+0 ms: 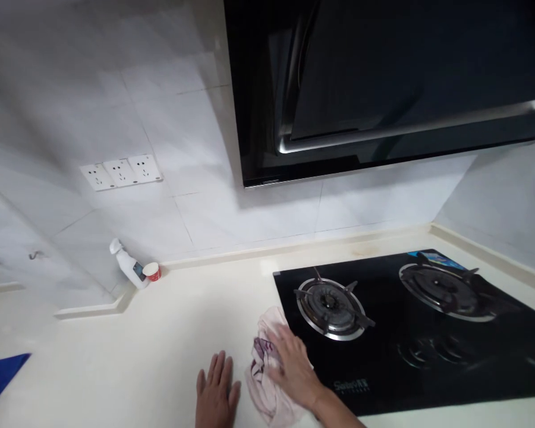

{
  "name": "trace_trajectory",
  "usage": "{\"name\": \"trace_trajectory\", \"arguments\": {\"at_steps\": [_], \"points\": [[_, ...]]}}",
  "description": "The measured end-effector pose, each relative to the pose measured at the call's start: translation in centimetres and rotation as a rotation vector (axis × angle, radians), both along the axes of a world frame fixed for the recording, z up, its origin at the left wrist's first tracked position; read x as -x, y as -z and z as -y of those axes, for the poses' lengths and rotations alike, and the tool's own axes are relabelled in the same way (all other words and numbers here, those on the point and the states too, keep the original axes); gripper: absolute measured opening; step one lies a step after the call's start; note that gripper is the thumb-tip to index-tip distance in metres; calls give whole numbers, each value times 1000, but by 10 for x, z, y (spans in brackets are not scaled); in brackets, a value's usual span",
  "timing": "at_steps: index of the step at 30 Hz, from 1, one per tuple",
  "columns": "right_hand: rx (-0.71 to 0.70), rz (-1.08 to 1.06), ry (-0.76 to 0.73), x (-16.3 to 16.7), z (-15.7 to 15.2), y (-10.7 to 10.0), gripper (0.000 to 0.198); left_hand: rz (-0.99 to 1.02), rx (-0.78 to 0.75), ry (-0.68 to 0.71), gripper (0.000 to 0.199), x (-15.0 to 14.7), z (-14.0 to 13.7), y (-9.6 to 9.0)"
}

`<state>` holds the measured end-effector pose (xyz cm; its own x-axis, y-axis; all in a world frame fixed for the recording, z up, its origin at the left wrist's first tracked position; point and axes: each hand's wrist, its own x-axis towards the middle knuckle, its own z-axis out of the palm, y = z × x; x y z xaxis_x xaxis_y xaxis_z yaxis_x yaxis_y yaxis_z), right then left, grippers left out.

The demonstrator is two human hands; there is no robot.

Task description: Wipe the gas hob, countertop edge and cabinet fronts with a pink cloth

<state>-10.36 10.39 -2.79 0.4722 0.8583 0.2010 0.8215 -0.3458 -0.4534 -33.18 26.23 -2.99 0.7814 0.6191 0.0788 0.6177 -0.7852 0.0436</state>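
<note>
My right hand (295, 365) presses on a crumpled pale pink cloth (271, 401) with a dark purple print. The cloth lies on the cream countertop (160, 368) along the left edge of the black gas stove (374, 351). The fingers of that hand are slightly blurred and curl over the cloth's upper part. To the left of the cloth, my left hand (217, 389) rests flat on the countertop with its fingers stretched out. It holds nothing.
A white spray bottle (129, 264) and a red paper cup (152, 271) stand by the wall. The black range hood (383, 77) juts out above the stove. At the far left edge, another person's fingertips touch a blue cloth (2, 377). Wall sockets (121, 172) sit above the counter.
</note>
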Motion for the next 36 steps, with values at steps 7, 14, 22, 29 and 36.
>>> {"name": "trace_trajectory", "arguments": {"at_steps": [7, 14, 22, 29, 36], "points": [[153, 61, -159, 23, -19, -19, 35, 44, -59, 9, 50, -3, 7, -5], [-40, 76, 24, -26, 9, -53, 25, 47, -31, -12, 49, -4, 3, -5], [187, 111, 175, -24, 28, -27, 49, 49, -42, -21, 49, -5, 6, -10], [95, 201, 208, -21, 139, 11, 37, 26, 20, -21, 52, -5, 3, -4], [213, 186, 475, -30, 134, -5, 44, 41, -5, -20, 51, -8, 4, -2]]}}
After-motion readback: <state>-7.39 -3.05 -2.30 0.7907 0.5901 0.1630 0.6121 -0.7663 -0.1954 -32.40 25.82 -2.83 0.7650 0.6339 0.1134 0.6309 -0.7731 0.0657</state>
